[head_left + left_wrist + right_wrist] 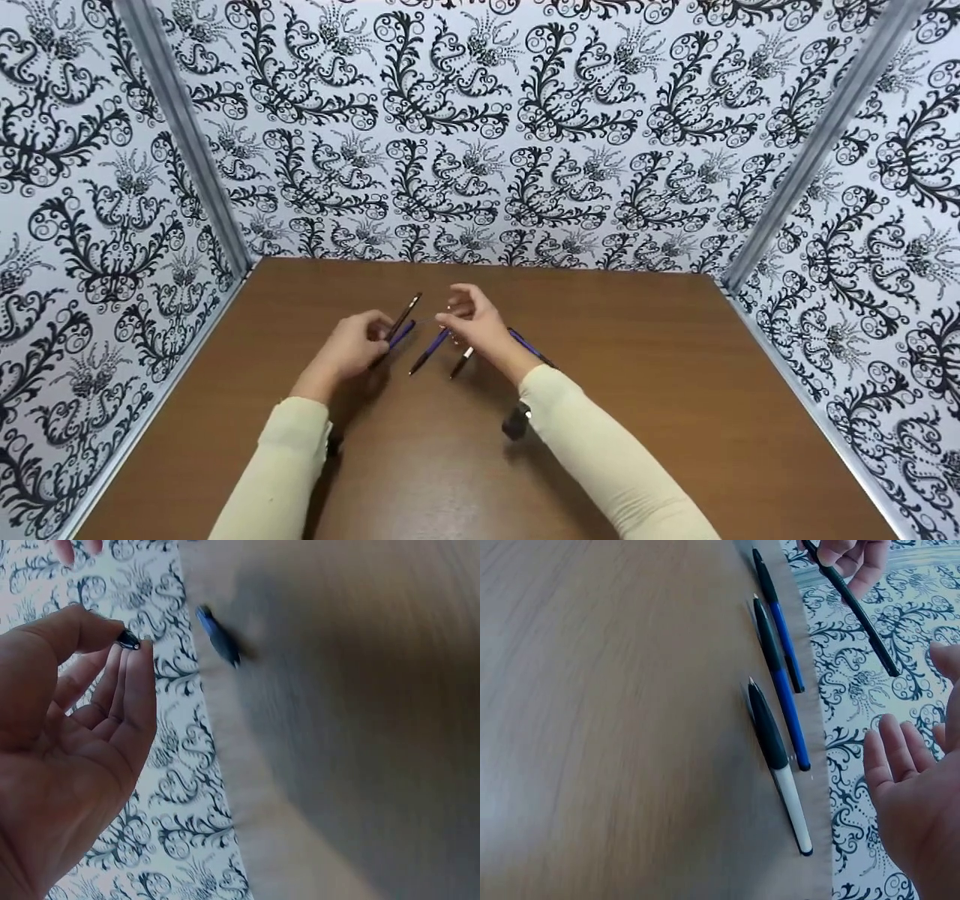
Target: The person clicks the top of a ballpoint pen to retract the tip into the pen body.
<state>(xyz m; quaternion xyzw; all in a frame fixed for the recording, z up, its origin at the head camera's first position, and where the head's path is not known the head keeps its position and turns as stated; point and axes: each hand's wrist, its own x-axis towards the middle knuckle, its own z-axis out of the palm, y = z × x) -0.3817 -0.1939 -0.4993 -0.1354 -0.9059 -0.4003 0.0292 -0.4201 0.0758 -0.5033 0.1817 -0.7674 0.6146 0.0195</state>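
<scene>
My left hand (351, 346) pinches a dark pen (406, 312) between thumb and fingertips, held up off the table at a slant. In the left wrist view only the tip of this pen (129, 639) shows past the fingers. My right hand (478, 324) holds nothing; its fingers are loosely bent, palm turned toward the left hand. Below the hands lie a blue-and-black pen (780, 622), a second blue-and-black pen (781, 686) and a white-and-black pen (778, 757), roughly side by side. The first of these lies just under the left hand.
Another blue pen (531, 346) lies to the right, partly hidden behind the right wrist. The brown wooden table (645, 420) is bordered by patterned white-and-black walls (480, 150) at the back and sides.
</scene>
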